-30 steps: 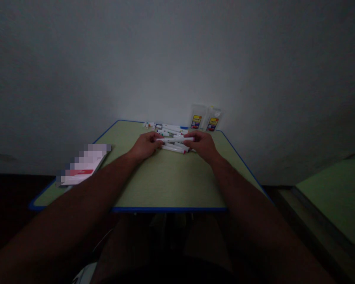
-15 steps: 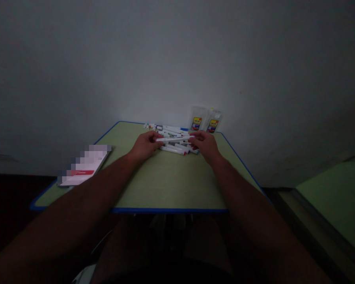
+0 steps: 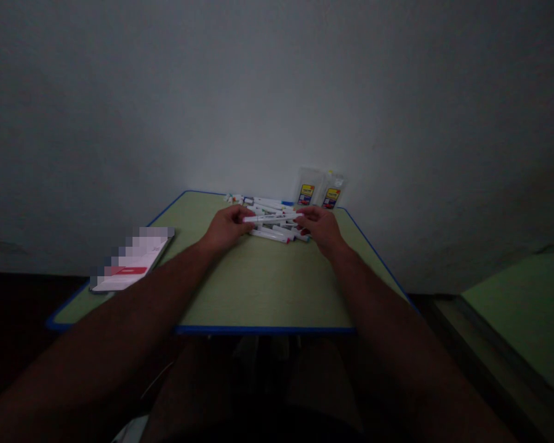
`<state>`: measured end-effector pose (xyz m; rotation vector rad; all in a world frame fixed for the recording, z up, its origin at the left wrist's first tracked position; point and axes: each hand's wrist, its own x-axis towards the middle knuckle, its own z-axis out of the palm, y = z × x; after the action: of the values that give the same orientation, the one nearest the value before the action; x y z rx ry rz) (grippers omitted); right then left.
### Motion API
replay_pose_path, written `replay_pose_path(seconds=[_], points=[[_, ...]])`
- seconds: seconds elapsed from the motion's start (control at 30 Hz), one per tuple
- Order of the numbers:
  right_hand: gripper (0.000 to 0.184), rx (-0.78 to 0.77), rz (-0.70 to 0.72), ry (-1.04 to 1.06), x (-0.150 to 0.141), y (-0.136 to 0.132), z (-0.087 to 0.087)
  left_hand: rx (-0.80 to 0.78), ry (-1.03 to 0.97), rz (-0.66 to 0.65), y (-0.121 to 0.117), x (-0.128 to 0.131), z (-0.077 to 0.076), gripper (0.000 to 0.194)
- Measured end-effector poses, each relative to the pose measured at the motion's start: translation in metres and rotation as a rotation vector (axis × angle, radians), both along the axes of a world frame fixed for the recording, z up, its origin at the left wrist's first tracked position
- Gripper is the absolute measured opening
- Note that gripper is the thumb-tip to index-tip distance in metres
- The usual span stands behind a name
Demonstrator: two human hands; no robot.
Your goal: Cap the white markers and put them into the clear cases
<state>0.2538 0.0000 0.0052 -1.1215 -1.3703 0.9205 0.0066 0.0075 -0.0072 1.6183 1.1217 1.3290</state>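
Observation:
A white marker with dark printing is held level between both hands, over a pile of other markers. My left hand pinches its left end, where a pink tip shows. At the other end, the fingers of my right hand are closed on the marker. Beneath and around it lie several white markers with coloured ends, some partly hidden by the held one and by my fingers.
Two clear plastic pouches with yellow and dark labels lean on the wall at the back. Small white pieces lie at the table's far left. A tablet-like device with a lit screen rests on the left side of the blue-edged table.
Both hands keep the same grip and place. The marker seems slightly turned, its dark printing now showing more clearly. The whole view has shifted very little.

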Motion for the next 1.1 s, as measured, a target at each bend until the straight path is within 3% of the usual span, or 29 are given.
replay_pose_path(seconds=[0.3, 0.6, 0.73, 0.87, 1.0, 1.1], points=[[0.022, -0.028, 0.044, -0.053, 0.000, -0.001, 0.000, 0.004, -0.015, 0.020, 0.002, -0.002, -0.002, 0.029], [0.025, -0.066, 0.312, -0.224, -0.003, -0.010, 0.001, 0.004, -0.021, -0.105, -0.002, 0.002, -0.002, 0.025], [0.028, -0.099, 0.345, -0.278, -0.003, -0.011, 0.001, 0.021, -0.074, -0.138, -0.003, 0.003, 0.000, 0.041], [0.032, -0.113, 0.373, -0.162, -0.005, -0.014, 0.002, -0.018, -0.122, -0.152, -0.004, 0.004, 0.001, 0.068], [0.046, -0.150, 0.327, -0.002, -0.008, -0.016, 0.005, -0.034, -0.063, -0.149, -0.004, 0.003, 0.000, 0.060], [0.035, -0.183, 0.249, 0.067, -0.009, -0.014, 0.007, -0.037, -0.015, -0.163, -0.003, 0.003, -0.003, 0.052]])
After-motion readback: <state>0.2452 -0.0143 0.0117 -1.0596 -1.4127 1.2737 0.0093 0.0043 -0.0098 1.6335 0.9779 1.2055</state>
